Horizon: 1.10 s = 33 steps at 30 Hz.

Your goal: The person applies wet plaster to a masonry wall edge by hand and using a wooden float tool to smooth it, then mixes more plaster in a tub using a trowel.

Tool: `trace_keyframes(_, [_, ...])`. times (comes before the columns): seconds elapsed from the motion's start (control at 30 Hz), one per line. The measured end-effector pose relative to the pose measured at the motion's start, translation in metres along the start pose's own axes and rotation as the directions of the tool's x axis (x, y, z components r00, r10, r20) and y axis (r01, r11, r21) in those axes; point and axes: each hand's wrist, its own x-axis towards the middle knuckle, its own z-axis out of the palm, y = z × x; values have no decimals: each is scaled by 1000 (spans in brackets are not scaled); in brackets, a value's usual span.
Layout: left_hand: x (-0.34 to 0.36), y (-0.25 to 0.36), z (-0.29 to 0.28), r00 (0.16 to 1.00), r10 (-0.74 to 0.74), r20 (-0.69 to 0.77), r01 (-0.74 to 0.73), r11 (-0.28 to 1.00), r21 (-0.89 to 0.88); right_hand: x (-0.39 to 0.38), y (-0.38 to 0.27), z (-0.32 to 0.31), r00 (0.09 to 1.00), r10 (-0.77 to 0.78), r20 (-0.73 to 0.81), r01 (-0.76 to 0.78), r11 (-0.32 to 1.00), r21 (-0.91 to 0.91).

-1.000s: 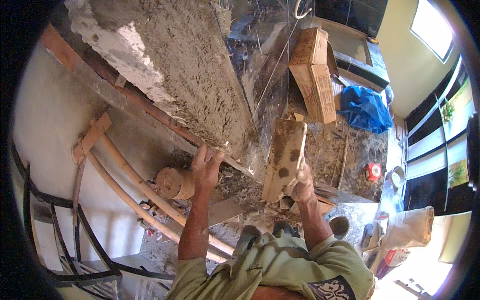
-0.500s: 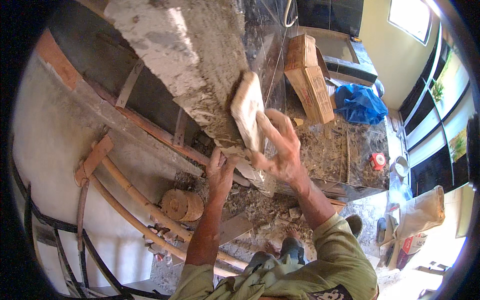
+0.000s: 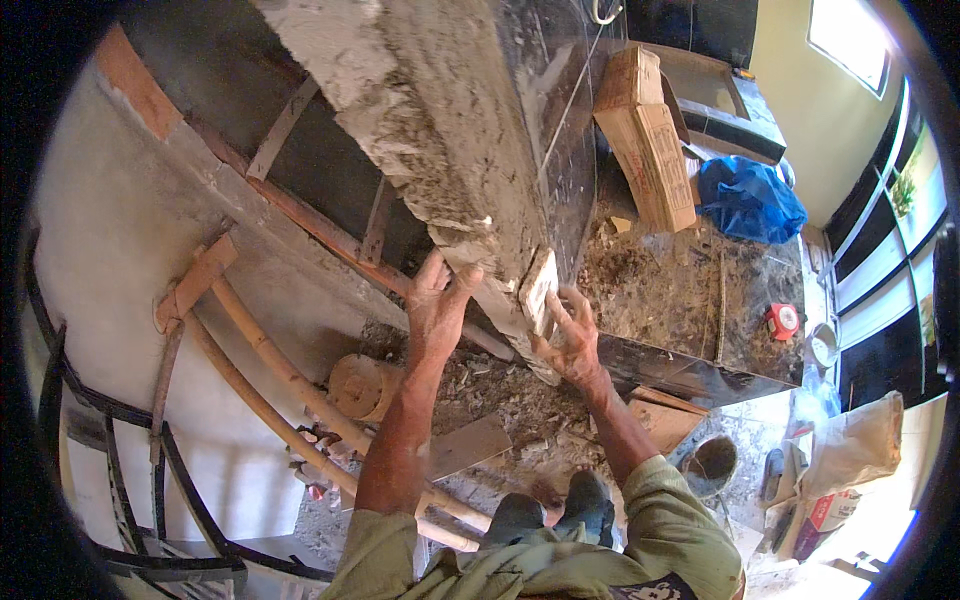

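Note:
My right hand (image 3: 570, 335) presses a small flat pale stone piece (image 3: 538, 290) against the rough mortar edge of a thick grey concrete slab (image 3: 420, 130). Its fingers wrap the piece's lower side. My left hand (image 3: 438, 300) lies with spread fingers on the slab's mortared edge just left of the piece, touching the wet mortar. Both hands are smeared with mortar. A dark polished stone surface (image 3: 545, 90) tops the slab to the right.
Bamboo poles (image 3: 270, 360) and wooden braces prop the slab from below. A short log (image 3: 362, 385) lies in the rubble. Cardboard boxes (image 3: 650, 130), a blue bag (image 3: 745, 195), a red tape measure (image 3: 783, 320), a bucket (image 3: 712, 462) and sacks (image 3: 850, 450) stand to the right.
My right hand brought the stone piece down from in front of the slab and set it against the mortar edge. My left hand shifted up along the edge beside it.

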Motion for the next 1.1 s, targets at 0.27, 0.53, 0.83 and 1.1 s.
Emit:
trace_keyframes(0.27, [-4,7,1,995,-75,-68,84,986,145,55,-25,-24,983,-170,-73,178,978,107])
trace_keyframes(0.53, [-4,2,7,995,3,-105,11,991,135,0,17,5,996,-87,-21,87,996,29])
trace_keyframes(0.83, [-2,-2,1,998,-7,-70,21,979,204,11,10,3,995,-94,-22,95,993,75])
trace_keyframes(1.1, [-4,-3,2,992,92,-82,-55,926,374,77,-38,-7,981,-149,-127,155,987,44])
